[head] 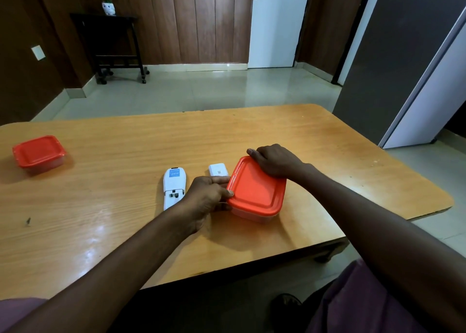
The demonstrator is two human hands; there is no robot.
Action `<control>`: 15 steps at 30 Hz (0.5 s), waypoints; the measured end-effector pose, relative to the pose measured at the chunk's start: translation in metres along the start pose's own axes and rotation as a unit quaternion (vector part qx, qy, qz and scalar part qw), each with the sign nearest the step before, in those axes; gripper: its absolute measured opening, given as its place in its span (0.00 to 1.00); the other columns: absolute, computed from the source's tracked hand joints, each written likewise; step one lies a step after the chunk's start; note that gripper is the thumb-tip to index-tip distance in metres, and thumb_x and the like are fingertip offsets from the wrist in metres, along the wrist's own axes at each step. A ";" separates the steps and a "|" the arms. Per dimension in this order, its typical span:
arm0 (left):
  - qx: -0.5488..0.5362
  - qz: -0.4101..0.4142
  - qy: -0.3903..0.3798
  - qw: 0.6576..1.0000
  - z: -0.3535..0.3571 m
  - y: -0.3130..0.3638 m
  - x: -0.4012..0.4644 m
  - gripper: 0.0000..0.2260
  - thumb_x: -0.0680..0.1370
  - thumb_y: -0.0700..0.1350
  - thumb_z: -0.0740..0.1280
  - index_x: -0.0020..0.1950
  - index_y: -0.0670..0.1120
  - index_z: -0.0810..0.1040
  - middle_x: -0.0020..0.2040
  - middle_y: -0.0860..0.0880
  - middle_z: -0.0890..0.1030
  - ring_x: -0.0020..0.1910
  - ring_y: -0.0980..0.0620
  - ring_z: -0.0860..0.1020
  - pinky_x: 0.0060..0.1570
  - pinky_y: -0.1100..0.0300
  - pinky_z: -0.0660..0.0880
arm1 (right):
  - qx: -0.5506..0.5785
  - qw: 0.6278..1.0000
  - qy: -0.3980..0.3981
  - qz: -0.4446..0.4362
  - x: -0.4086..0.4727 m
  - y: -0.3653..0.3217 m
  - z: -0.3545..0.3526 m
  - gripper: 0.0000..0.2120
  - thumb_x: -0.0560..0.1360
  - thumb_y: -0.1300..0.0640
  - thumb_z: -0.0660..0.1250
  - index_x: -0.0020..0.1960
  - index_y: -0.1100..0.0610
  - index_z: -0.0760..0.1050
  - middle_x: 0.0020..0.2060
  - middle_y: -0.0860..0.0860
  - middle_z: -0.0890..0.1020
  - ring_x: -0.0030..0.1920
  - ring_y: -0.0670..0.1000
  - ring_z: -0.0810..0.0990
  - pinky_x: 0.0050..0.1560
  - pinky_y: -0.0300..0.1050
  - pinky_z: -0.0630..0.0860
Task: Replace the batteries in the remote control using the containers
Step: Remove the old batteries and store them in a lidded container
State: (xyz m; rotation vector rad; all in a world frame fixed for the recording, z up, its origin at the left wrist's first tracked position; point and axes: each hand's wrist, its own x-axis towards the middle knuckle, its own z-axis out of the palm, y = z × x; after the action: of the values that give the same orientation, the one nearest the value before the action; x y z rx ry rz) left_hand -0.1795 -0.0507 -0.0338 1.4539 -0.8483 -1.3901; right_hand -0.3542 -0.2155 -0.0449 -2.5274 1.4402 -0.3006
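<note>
Near container (256,194): clear tub with red lid, seen at centre right of the frame, tilted slightly on the table (126,161); contents cannot be made out through the lid or wall.
Left hand (206,196): fingers and thumb curled onto the left edge of the red lid, which is pinched at its rim; fingertips partly hidden beneath the lid edge.
Right hand (274,161): laid over the far right corner of the same lid, fingers curled over the rim; the fingertips are mostly hidden behind the container.
Hands: set apart, both clamped on the one container.
Remote control (174,188): white, lying face down just left of the left hand; battery bay is exposed, its lower end hidden by the wrist; whether cells are inside cannot be told.
Battery cover (218,170): small white piece lying between the remote control and the container, its near end covered by the left hand's fingers.
Far container (39,153): second red-lidded tub at the left edge of the frame, lid closed, well apart from the rest; contents not visible.
</note>
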 end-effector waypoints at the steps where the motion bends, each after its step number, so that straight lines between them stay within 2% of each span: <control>1: 0.005 0.002 -0.002 1.000 0.000 0.000 0.000 0.15 0.77 0.28 0.65 0.60 0.42 0.81 0.58 0.40 0.83 0.53 0.42 0.82 0.43 0.53 0.82 | 0.000 1.000 -0.003 0.005 0.000 0.000 0.000 0.29 0.83 0.38 0.50 0.41 0.58 0.77 0.36 0.54 0.79 0.40 0.57 0.77 0.42 0.48 0.68; 4: 0.011 0.010 0.007 1.000 0.001 -0.001 0.000 0.14 0.77 0.29 0.65 0.58 0.41 0.81 0.57 0.40 0.83 0.53 0.41 0.82 0.48 0.50 0.81 | -0.022 1.000 -0.007 -0.002 0.000 0.002 -0.001 0.32 0.83 0.37 0.50 0.49 0.61 0.82 0.41 0.59 0.83 0.43 0.60 0.80 0.43 0.49 0.70; 5: 0.008 0.014 0.014 1.000 0.001 -0.001 -0.001 0.14 0.77 0.29 0.66 0.60 0.39 0.81 0.56 0.39 0.84 0.52 0.42 0.82 0.48 0.50 0.81 | -0.027 1.000 0.000 -0.006 0.000 0.003 -0.001 0.32 0.83 0.38 0.51 0.49 0.62 0.81 0.40 0.60 0.83 0.44 0.61 0.81 0.42 0.50 0.71; 8: -0.004 0.023 0.040 0.999 0.000 -0.003 -0.001 0.13 0.77 0.29 0.68 0.60 0.38 0.81 0.55 0.39 0.84 0.49 0.44 0.82 0.45 0.53 0.81 | -0.016 1.000 0.015 0.017 -0.001 0.005 -0.001 0.33 0.83 0.36 0.52 0.34 0.62 0.74 0.30 0.55 0.76 0.40 0.62 0.80 0.42 0.50 0.72; 10: -0.005 0.029 0.053 0.998 -0.002 -0.005 -0.002 0.12 0.76 0.30 0.70 0.58 0.39 0.83 0.53 0.41 0.84 0.47 0.44 0.83 0.44 0.55 0.83 | -0.019 0.999 0.023 0.031 -0.002 0.004 0.000 0.32 0.82 0.36 0.52 0.30 0.58 0.68 0.29 0.54 0.74 0.40 0.63 0.79 0.42 0.49 0.70; 13: 0.002 0.045 0.063 0.997 -0.003 -0.006 -0.002 0.11 0.76 0.31 0.71 0.56 0.39 0.84 0.46 0.44 0.85 0.41 0.48 0.83 0.38 0.60 0.82 | -0.061 0.996 0.057 0.042 -0.004 0.001 -0.001 0.33 0.82 0.34 0.51 0.33 0.58 0.72 0.37 0.59 0.81 0.40 0.62 0.79 0.40 0.48 0.70; 15: 0.030 0.059 0.071 0.995 -0.003 -0.006 -0.001 0.11 0.76 0.31 0.70 0.57 0.39 0.84 0.46 0.46 0.85 0.40 0.50 0.82 0.36 0.61 0.82 | -0.112 0.988 0.104 -0.005 -0.008 -0.002 -0.002 0.31 0.82 0.34 0.51 0.38 0.57 0.77 0.38 0.58 0.83 0.39 0.61 0.80 0.37 0.47 0.69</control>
State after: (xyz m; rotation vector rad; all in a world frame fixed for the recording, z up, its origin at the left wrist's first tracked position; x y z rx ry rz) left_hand -0.1772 -0.0472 -0.0396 1.5044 -0.8761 -1.1673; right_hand -0.3571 -0.2082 -0.0428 -2.7504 1.6205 -0.4385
